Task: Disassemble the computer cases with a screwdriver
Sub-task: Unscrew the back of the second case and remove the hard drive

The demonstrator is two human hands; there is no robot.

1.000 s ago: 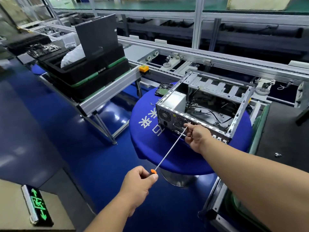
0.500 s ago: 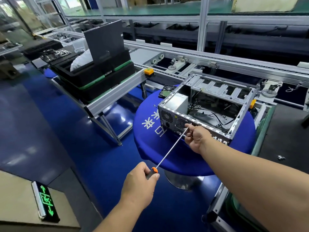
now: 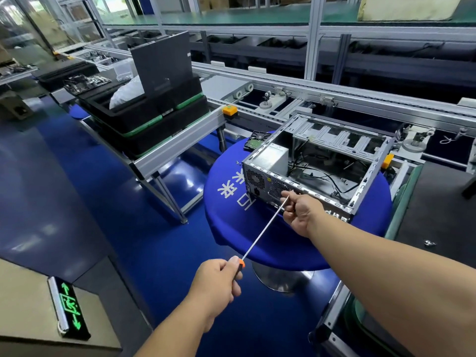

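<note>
left hand (image 3: pixel 217 284) is wrapped round the handle of a really long screwdriver (image 3: pixel 262 231), only the orange collar of the handle peeks out past the thumb. from that grip the thin steel shaft runs up and away to the right, and the right hand (image 3: pixel 302 212) pinches it near the far end, fingers curled round the shaft just short of the tip. the tip itself sits right at the back panel of the computer case (image 3: pixel 316 166), beside the round fan grille, though i can't tell if it's actually seated in a screw, too small to make out.

the case is just beyond the right hand, lying on a round blue table (image 3: pixel 231 202) with white characters on the cloth, open side up so you can see the silver power supply box (image 3: pixel 271 157) in the near left corner and loose black cables further in. past the case on the far left of the table lies a hard drive (image 3: pixel 255 141). further out from the left hand's side there's a stack of black trays (image 3: pixel 144 119) on an aluminium rack, and a conveyor line (image 3: pixel 334 99) runs behind everything.
</note>
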